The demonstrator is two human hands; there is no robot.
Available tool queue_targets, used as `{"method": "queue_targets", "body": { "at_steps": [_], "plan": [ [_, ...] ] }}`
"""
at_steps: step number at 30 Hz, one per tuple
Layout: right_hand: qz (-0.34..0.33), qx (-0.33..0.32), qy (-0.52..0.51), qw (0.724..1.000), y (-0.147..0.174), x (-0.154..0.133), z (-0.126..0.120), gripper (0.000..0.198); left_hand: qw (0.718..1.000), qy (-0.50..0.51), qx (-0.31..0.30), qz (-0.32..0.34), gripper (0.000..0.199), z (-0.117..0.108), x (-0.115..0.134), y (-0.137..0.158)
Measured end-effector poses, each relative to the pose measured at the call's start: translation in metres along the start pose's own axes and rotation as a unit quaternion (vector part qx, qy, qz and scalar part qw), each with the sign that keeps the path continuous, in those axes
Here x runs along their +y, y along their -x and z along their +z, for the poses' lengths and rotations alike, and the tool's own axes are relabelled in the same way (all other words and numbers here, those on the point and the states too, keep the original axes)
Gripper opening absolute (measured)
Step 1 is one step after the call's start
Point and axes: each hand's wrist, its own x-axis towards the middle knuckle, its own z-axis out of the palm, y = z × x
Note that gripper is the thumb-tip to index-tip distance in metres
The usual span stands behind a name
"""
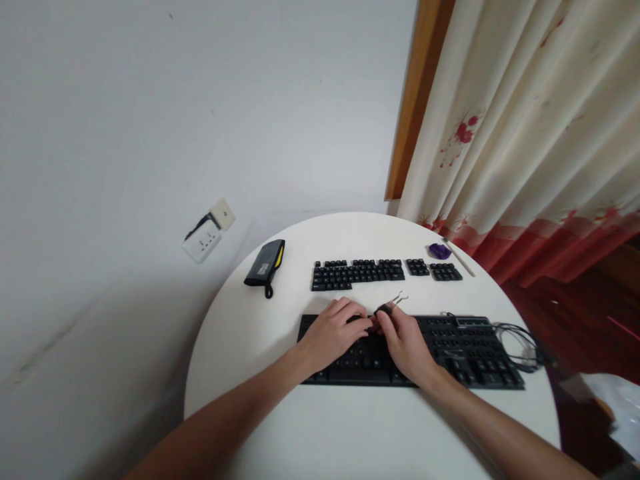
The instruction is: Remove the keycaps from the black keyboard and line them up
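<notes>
My right hand [406, 341] is closed around a keycap puller [384, 309], its dark handle at the fingertips and its thin wire ends pointing away to the upper right. Beside it, my left hand [336, 333] has its fingers bent in, with the tips almost meeting the right fingers; what they pinch is too small and hidden to make out. Both hands are over a black keyboard [455, 327], covering part of its middle. Past the keyboard, removed black keycaps [357, 275] sit in rows, with smaller groups [446, 272] to their right.
A dark pouch [266, 265] with a wrist loop lies at the left of the round white table [300, 427]. A crumpled purple item [440, 251] and a thin pale stick [461, 259] lie back right. The coiled cable [523, 347] rests by the keyboard's right end.
</notes>
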Motion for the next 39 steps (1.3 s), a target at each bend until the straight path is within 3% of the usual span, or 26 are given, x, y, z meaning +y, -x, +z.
{"method": "queue_targets", "body": {
  "at_steps": [9,12,16,21,26,30,39],
  "plan": [
    [0.019,-0.012,-0.044,0.999,-0.001,0.001,-0.003,0.03,0.996,0.072,0.061,-0.002,0.011,0.007,0.004,0.003],
    [0.02,-0.004,-0.052,0.998,-0.002,0.002,-0.004,0.032,0.988,0.105,0.107,-0.044,0.013,0.005,0.001,0.001],
    [0.027,0.02,-0.062,0.998,-0.006,0.004,-0.008,0.035,0.975,0.069,0.156,-0.14,0.014,0.001,-0.021,-0.014],
    [0.029,0.04,-0.068,0.996,-0.009,0.005,-0.009,0.035,0.983,-0.005,0.072,-0.168,0.01,0.016,-0.054,-0.042],
    [0.029,0.049,-0.079,0.995,-0.01,0.004,-0.013,0.035,0.986,-0.032,0.008,-0.165,0.01,0.035,-0.068,-0.051],
    [0.028,0.052,-0.085,0.995,-0.011,0.002,-0.016,0.035,0.984,-0.04,0.011,-0.173,0.017,0.038,-0.068,-0.049],
    [0.029,0.05,-0.093,0.994,-0.01,-0.001,-0.018,0.034,0.973,-0.058,0.034,-0.221,0.056,0.039,-0.074,-0.055]
  ]
}}
